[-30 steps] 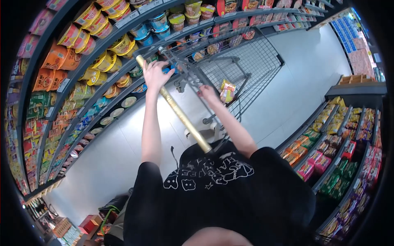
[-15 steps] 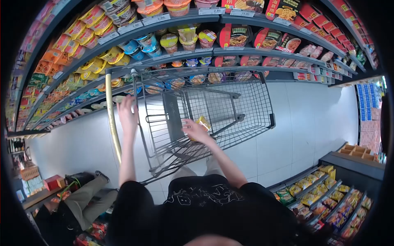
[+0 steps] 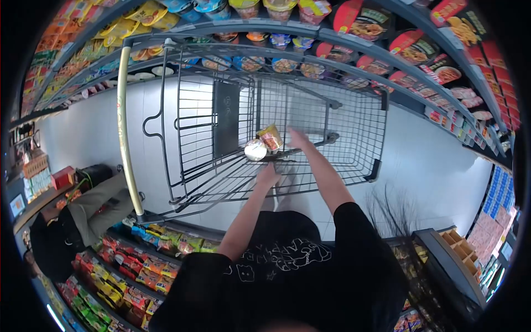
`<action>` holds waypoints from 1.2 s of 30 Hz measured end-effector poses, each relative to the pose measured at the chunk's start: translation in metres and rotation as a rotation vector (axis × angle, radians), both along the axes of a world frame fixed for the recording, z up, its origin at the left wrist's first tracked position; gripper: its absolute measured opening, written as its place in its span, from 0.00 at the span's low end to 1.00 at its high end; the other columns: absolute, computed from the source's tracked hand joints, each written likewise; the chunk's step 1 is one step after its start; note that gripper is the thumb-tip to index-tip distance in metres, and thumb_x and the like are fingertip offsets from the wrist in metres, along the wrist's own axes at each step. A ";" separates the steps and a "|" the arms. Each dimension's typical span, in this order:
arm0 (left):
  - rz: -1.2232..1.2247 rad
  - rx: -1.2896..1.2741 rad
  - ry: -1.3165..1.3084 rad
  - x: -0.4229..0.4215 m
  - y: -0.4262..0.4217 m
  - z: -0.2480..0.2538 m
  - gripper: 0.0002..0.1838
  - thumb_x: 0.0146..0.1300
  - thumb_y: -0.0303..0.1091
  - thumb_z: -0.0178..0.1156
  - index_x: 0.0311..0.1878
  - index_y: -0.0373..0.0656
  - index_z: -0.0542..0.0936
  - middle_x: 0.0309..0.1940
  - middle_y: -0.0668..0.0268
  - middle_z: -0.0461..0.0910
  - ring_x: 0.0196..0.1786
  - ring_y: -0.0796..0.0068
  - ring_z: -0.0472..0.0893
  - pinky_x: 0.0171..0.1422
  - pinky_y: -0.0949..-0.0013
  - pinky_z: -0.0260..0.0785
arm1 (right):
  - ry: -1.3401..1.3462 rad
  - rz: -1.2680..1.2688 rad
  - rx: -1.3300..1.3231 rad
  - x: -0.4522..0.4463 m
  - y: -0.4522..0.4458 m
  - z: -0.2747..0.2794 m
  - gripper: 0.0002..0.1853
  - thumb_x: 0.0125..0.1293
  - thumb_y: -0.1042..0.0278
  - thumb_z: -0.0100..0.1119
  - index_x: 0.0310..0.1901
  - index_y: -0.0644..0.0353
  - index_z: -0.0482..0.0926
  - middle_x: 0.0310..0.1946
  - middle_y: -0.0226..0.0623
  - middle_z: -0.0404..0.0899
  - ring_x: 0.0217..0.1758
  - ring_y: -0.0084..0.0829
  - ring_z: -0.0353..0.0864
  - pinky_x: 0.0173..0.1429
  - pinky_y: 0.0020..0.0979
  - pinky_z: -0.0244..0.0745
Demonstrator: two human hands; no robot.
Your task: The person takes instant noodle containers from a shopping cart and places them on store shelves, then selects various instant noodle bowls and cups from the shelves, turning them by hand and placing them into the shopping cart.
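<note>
A wire shopping cart (image 3: pixel 381 110) with a pale gold handle bar (image 3: pixel 122 133) spans the middle of the view. In its basket lie a yellow-brown packet (image 3: pixel 270 138) and, touching it, a round white-lidded item (image 3: pixel 255 149). My right hand (image 3: pixel 299 139) is just right of the packet, its fingers apart and nothing visible in them. My left hand (image 3: pixel 268 175) is at the cart's near side, below the round item; its fingers are blurred and partly hidden, so their grip cannot be made out.
Shelves of instant noodle bowls (image 3: pixel 312 11) run along the far side of the cart. Snack racks (image 3: pixel 149 271) stand at the lower left, near a person in dark top and grey trousers (image 3: pixel 99 207). A wooden divided tray (image 3: pixel 459 252) is at the right.
The view has turned and the cart appears closer. My left hand has moved from beside the handle to the basket's near side. My right hand has shifted right of the packet; the white-lidded item now shows.
</note>
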State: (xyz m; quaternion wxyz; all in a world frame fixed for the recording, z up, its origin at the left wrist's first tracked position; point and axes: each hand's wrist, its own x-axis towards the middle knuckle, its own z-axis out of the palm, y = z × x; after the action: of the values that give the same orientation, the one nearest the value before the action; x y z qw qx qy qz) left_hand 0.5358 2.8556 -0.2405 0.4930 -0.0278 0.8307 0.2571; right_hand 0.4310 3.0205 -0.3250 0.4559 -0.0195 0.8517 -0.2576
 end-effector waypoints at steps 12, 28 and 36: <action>-0.154 -0.429 0.323 -0.044 -0.026 -0.096 0.33 0.56 0.33 0.51 0.64 0.60 0.50 0.65 0.56 0.50 0.66 0.51 0.53 0.64 0.45 0.48 | 0.071 -0.155 -0.135 -0.013 -0.069 -0.070 0.40 0.39 0.54 0.67 0.55 0.49 0.58 0.47 0.49 0.71 0.46 0.47 0.75 0.49 0.41 0.70; -0.161 -0.277 0.468 -0.040 -0.051 -0.100 0.48 0.34 0.33 0.70 0.61 0.59 0.55 0.59 0.50 0.55 0.56 0.46 0.61 0.60 0.53 0.55 | 1.278 -0.442 -0.592 -0.242 -0.090 0.268 0.35 0.43 0.66 0.69 0.51 0.65 0.59 0.51 0.50 0.63 0.53 0.40 0.69 0.52 0.35 0.67; -0.114 -0.230 0.339 -0.051 -0.054 -0.086 0.52 0.31 0.34 0.72 0.64 0.57 0.53 0.60 0.51 0.53 0.56 0.47 0.62 0.60 0.57 0.57 | 1.394 -0.591 -0.481 -0.324 -0.127 0.271 0.35 0.43 0.72 0.66 0.53 0.64 0.58 0.44 0.55 0.66 0.49 0.52 0.67 0.50 0.40 0.66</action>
State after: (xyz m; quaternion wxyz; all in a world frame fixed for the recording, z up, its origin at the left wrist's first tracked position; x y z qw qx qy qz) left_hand 0.4847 2.8011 -0.3267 0.3534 0.0070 0.9259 0.1332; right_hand 0.1072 2.8930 -0.0536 -0.2863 -0.0474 0.8317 -0.4733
